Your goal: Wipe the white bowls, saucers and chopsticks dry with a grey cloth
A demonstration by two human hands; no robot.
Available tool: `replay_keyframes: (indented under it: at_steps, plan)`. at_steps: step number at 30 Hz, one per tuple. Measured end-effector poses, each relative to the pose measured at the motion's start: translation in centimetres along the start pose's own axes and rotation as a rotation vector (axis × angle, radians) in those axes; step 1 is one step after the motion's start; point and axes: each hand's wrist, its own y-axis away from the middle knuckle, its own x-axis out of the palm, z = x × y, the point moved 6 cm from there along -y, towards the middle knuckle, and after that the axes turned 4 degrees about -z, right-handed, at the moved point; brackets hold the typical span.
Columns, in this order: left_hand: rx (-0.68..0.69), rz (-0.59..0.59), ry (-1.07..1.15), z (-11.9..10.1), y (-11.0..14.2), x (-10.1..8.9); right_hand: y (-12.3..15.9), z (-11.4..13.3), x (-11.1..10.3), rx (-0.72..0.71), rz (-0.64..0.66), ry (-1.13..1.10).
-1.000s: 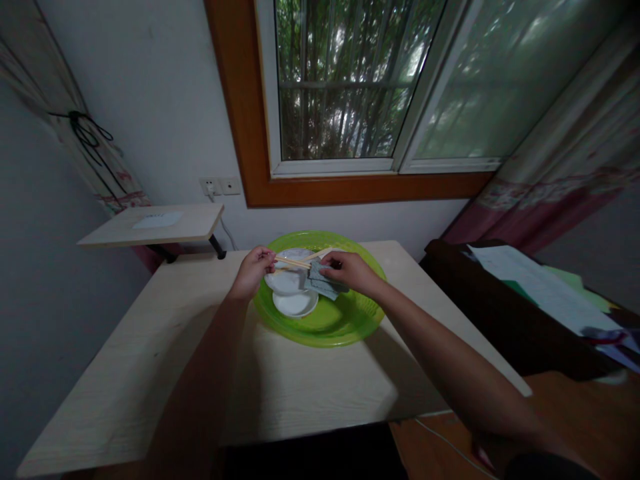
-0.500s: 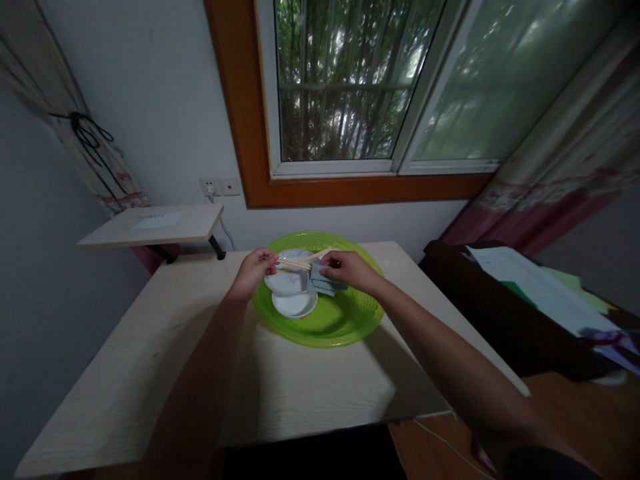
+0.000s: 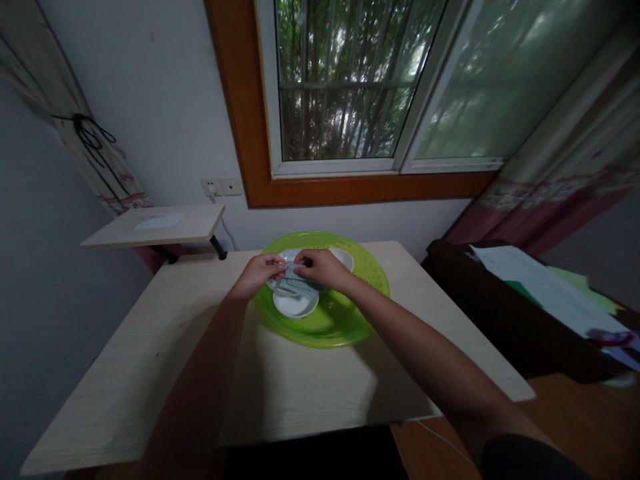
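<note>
My left hand (image 3: 263, 272) is closed in a pinch over the left side of the green basin, on the chopsticks seen in it a moment ago, which the fingers and cloth now mostly hide. My right hand (image 3: 320, 267) grips a grey-green cloth (image 3: 299, 287) between thumb and fingers, close against the left fingertips. The cloth hangs over the dishes. Below it lies a small white dish (image 3: 295, 307) in the green basin (image 3: 345, 327). Another white dish (image 3: 344, 258) shows behind my right wrist, and a further one is partly covered by the hands and cloth.
The basin stands on a pale wooden table (image 3: 150, 373) by the wall. A small raised shelf (image 3: 190, 227) is at the back left. At right, papers (image 3: 540, 287) lie on a dark brown piece of furniture (image 3: 470, 300). A window (image 3: 350, 87) is ahead.
My right hand has moved left with the cloth, up to the left fingertips. The cloth now covers the chopsticks that showed between the hands. The white dish at the right has come into view.
</note>
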Motion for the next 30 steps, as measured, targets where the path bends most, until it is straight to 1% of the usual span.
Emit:
replay_keyframes:
  at_steps: [7,11,15,19,23,27,30]
  plan:
    - [-0.005,-0.027,0.035,-0.2,0.2,0.0,0.5,-0.5,-0.1,0.015,-0.018,-0.003]
    - [0.006,-0.118,0.108,-0.2,0.1,-0.4,1.0,-1.0,-0.6,0.046,0.000,-0.006]
    - [0.035,-0.224,0.193,0.2,0.0,-1.2,1.8,-2.0,-1.6,0.096,-0.006,0.027]
    - [0.096,-0.273,0.252,0.2,0.1,-1.8,3.1,-3.1,-3.2,0.128,-0.008,-0.007]
    - [0.101,-0.322,0.279,0.1,0.2,-2.1,4.5,-4.7,-4.6,0.169,0.009,-0.008]
    - [0.097,-0.328,0.281,-0.2,0.3,-2.0,5.4,-6.3,-5.4,0.193,0.006,-0.020]
    - [0.094,-0.317,0.267,-0.3,0.3,-1.9,5.6,-6.9,-5.5,0.205,0.005,-0.016]
